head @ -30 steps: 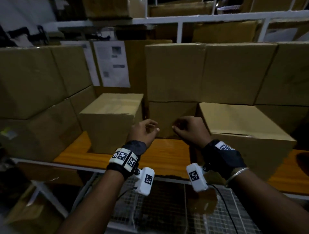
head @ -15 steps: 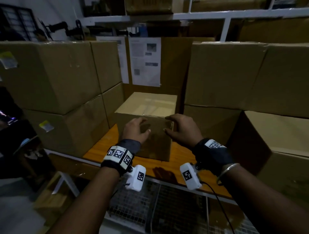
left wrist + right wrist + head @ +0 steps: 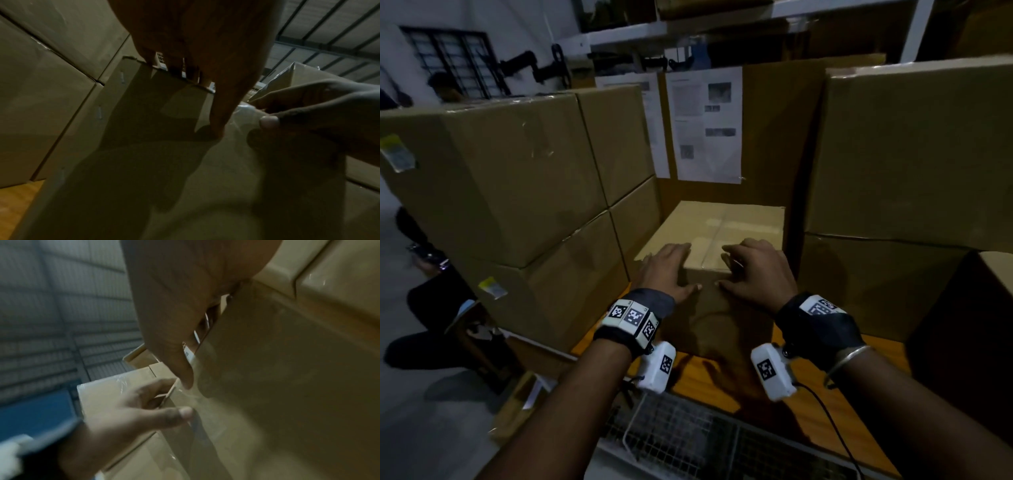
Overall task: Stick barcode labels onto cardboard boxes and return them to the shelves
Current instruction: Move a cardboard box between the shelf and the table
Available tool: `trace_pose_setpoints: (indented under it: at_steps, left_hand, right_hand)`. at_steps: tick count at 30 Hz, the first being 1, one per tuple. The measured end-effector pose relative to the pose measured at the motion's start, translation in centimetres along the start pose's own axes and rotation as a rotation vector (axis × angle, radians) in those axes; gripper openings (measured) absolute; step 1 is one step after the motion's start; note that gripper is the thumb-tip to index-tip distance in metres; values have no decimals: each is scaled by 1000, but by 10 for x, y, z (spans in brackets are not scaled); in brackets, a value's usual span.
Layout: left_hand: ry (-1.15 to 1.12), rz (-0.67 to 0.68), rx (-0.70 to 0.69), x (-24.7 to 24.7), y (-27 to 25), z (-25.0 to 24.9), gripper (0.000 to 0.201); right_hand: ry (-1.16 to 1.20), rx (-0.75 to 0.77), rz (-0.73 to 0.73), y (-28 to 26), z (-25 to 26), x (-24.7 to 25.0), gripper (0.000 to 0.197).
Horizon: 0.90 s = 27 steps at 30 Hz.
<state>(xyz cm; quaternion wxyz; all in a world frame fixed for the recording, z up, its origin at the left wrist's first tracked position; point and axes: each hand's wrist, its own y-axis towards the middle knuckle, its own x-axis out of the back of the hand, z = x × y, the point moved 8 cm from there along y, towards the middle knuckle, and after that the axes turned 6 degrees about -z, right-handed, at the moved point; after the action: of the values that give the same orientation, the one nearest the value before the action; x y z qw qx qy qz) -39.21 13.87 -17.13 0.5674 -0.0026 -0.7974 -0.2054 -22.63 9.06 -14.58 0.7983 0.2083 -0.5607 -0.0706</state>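
box (image 3: 717, 240) sat on the wooden shelf (image 3: 722, 383), between taller stacks. your left hand (image 3: 666, 270) and right hand (image 3: 756, 270) lay on its front top edge, fingers flat, thumbs down its front, holding nothing. to pull well, you needed even pulls, keeping it level.

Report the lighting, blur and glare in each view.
Head view: dim, wide-angle bend; both hands' shadows fall on the box front. Left wrist view: very dark, left hand in shadow. Right wrist view: brighter but motion-blurred, glare on the tape.
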Motion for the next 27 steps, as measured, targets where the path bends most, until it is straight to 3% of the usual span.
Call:
trace_pose_setpoints:
  at_steps: [2,4,14,22,27]
  left_hand:
    - [-32,-41,-44,1,4,6,81]
    - [-68,-69,-84,2,7,12,77]
    - [-45,-30,-298,7,18,27,62]
    - [168,-10,-350,5,21,16,75]
    - [159,-71,-336,3,20,16,73]
  right_hand:
    - [-40,8,3,5,1,-4,36]
    - [-55,-7,-10,7,0,-6,33]
    - [-168,-66,-129,5,-3,-12,51]
    - [-250,-139,-124,6,-2,-19,69]
    - [-302,-165,-89,0,-1,-20,72]
